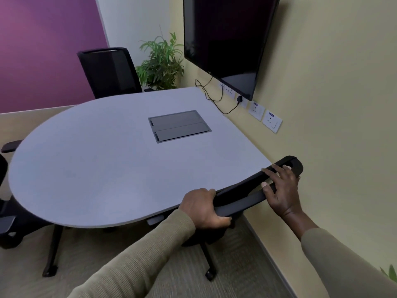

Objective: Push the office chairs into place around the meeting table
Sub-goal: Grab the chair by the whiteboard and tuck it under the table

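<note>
Both hands grasp the top rail of the near office chair (240,196), whose backrest sits tight against the tabletop's near edge by the wall-side corner. The left hand (202,208) curls around the rail's left end; the right hand (281,188) grips toward its right end, fingers over the top. The meeting table (103,158) has a second chair (109,72) at its far edge and a third chair (6,211) at its left edge.

Blue labels on the wall sockets (272,124) are too small to read.
</note>
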{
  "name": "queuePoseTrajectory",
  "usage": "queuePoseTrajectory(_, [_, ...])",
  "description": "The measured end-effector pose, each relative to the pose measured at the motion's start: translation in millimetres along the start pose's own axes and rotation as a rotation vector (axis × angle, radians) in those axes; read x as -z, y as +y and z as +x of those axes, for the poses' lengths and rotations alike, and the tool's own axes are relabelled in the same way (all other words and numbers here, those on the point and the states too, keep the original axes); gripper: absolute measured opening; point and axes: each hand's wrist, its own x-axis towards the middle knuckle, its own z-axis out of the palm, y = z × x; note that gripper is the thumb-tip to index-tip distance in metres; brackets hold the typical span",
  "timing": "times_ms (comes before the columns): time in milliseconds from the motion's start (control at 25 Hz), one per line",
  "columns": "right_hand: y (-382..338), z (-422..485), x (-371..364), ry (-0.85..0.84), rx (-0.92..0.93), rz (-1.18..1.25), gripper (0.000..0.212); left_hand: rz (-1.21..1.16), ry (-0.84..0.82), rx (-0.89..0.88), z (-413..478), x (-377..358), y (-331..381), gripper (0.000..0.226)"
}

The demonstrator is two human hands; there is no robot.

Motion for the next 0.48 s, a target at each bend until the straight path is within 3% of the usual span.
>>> queuePoseTrajectory(280, [-3.6,3.2,8.1,-0.151,-0.018,-0.183,0.068,0.018,0.013,0.037,-3.2,-5.1,1.9,0.064])
queuePoseTrajectory(480, [-64.2,11.2,4.5,-0.237,-0.007,-0.184,0.080,0.073,0.015,0.012,-8.6,-3.4,-4.4,0.082])
